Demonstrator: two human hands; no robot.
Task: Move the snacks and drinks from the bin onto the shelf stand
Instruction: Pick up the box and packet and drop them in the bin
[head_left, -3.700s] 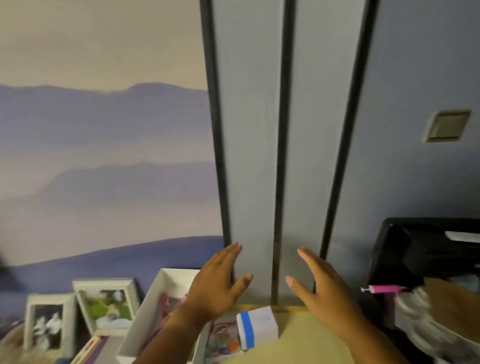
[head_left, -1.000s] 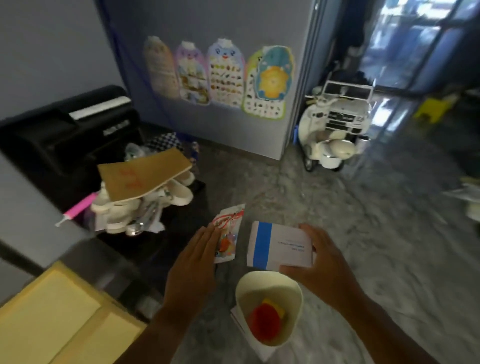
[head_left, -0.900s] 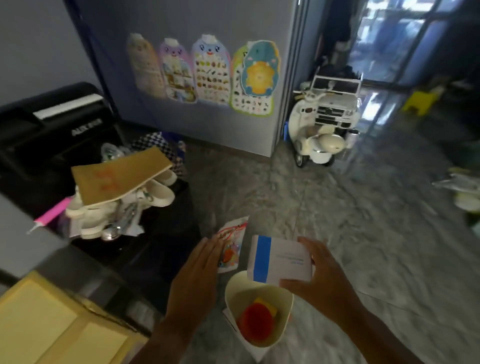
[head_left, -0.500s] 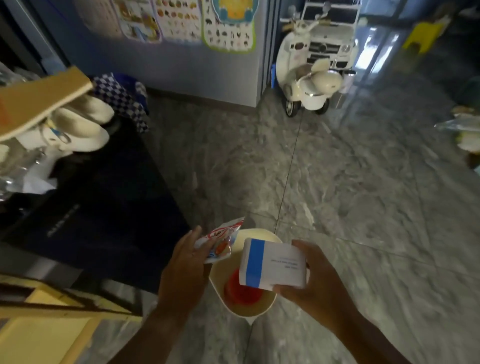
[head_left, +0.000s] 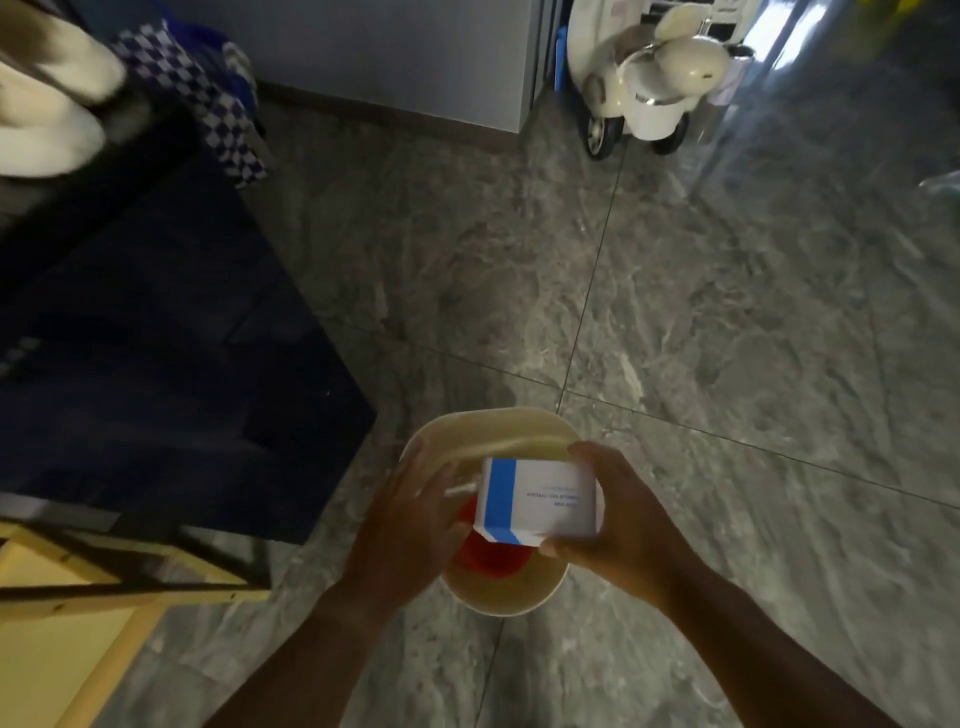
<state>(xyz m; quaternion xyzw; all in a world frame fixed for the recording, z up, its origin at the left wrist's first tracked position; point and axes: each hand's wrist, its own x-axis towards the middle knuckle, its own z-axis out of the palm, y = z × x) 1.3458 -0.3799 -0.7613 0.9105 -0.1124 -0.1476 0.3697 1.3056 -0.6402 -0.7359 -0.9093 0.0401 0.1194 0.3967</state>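
Note:
A cream bin (head_left: 485, 422) stands on the grey floor right below me. My right hand (head_left: 621, 525) grips a white box with a blue stripe (head_left: 540, 501) and holds it over the bin's mouth. My left hand (head_left: 402, 525) is blurred and reaches into the bin's left side; only a white sliver of the snack packet (head_left: 460, 489) shows at its fingers. A red item (head_left: 493, 564) lies at the bottom of the bin. The yellow wooden shelf stand (head_left: 62, 639) is at the lower left.
A dark cabinet (head_left: 156, 338) fills the left side, with white shoes (head_left: 47, 114) on top and a checkered cloth (head_left: 208, 104) behind. A cream toy scooter (head_left: 649, 88) stands by the wall at the top right. Marble floor tiles (head_left: 727, 338) spread to the right.
My view has tilted down toward the bin. Both hands have lowered onto its mouth; the box now sits over the opening and the packet has dropped mostly out of sight under my left hand.

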